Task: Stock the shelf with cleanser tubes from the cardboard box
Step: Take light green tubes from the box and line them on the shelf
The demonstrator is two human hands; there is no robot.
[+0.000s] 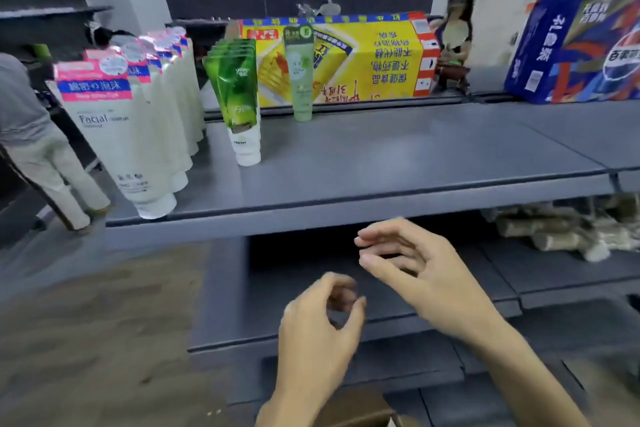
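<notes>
Both my hands are empty just now. The left hand (320,319) hangs low in front of the lower shelves with fingers loosely curled round nothing; the right hand (412,267) is higher, just under the top shelf's (398,163) near edge, fingers relaxed and half open.

The cardboard box (360,409) shows only as a brown corner at the bottom, near me — I can't see what is left inside it.

The risks, as I judge them: the white facial cleanser tubes (138,135) stand cap-down in a tight row at the left end, the front one right at the near lip, so a knock from a passing wrist could tip it off the shelf. The green tubes (239,97) lean slightly and could topple in a chain. The lone pale green tube (300,73) stands far back against the yellow carton (363,59).

Open room is plentiful to the right — bare grey shelf from the green tubes across to the blue package (571,45).
</notes>
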